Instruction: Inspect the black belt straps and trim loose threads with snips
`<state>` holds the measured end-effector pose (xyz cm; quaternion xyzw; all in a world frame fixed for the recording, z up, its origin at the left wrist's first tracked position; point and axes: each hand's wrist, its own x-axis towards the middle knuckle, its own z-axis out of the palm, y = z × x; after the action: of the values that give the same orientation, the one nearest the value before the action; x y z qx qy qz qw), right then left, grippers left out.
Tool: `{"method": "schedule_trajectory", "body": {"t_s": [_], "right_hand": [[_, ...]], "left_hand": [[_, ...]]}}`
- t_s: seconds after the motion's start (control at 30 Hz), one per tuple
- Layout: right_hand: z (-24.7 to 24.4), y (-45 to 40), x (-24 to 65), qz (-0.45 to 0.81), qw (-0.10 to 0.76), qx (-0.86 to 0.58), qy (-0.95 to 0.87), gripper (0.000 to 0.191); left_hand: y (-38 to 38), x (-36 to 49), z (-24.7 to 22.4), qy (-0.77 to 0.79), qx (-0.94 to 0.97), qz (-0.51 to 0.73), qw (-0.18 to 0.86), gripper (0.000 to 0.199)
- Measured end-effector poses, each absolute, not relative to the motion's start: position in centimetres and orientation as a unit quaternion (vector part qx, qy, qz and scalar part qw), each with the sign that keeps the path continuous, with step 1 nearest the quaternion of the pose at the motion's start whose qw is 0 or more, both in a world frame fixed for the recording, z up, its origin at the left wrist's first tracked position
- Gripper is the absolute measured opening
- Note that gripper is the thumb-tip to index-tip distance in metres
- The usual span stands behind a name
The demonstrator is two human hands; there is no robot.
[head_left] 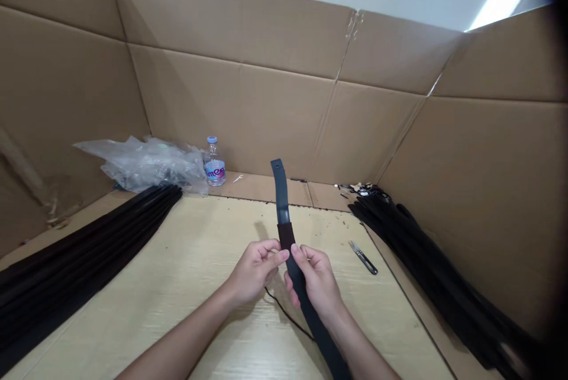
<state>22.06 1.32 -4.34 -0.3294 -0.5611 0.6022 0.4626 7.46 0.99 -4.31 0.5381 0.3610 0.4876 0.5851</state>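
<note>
A long dark strap (pixel 281 190) rises from the bottom edge to the middle of the view, with a small hole near its upper end. A dark brown sleeve (pixel 286 234) wraps it below the bare upper part. My left hand (pixel 261 266) pinches the strap's left edge at the sleeve, thumb and fingers together. On the right side, my right hand (pixel 316 279) grips the strap just below the sleeve, its thumb on the front and fingers behind. A thin dark cord (pixel 286 313) hangs beneath the hands.
Dark strips lie in a bundle at left (pixel 89 244) and another at right (pixel 426 261). Thread snips (pixel 364 258) rest on the board's right side. Behind are a plastic bag (pixel 151 164), a water bottle (pixel 215 167) and small scraps (pixel 361 189). Cardboard walls (pixel 248 96) surround the table.
</note>
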Motion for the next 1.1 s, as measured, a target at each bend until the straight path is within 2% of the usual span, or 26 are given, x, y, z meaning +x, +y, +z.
{"method": "schedule_trajectory", "body": {"t_s": [0.2,0.53,0.67,0.87,1.0,1.1], "right_hand": [[-4.4,1.4,21.6,0.587,0.474,-0.338,-0.563,0.050],[-5.7,3.1,21.5,0.613,0.457,-0.311,-0.564,0.045],[-6.1,3.3,21.9,0.628,0.455,-0.282,-0.565,0.043],[-6.4,3.8,21.9,0.632,0.496,-0.285,-0.522,0.045],[-6.7,4.5,22.5,0.635,0.523,-0.311,-0.476,0.045],[-7.4,5.3,22.7,0.647,0.513,-0.320,-0.465,0.047]], "left_hand": [[1.3,8.0,-4.5,0.369,0.530,0.513,0.565,0.039],[2.0,7.5,-5.4,0.373,0.547,0.513,0.547,0.039],[2.0,7.8,-5.6,0.367,0.546,0.508,0.556,0.039],[2.8,5.5,-5.2,0.355,0.535,0.473,0.604,0.033],[4.2,0.3,-4.7,0.349,0.422,0.564,0.618,0.038],[5.1,-3.9,-4.4,0.299,0.309,0.722,0.541,0.027]]}}
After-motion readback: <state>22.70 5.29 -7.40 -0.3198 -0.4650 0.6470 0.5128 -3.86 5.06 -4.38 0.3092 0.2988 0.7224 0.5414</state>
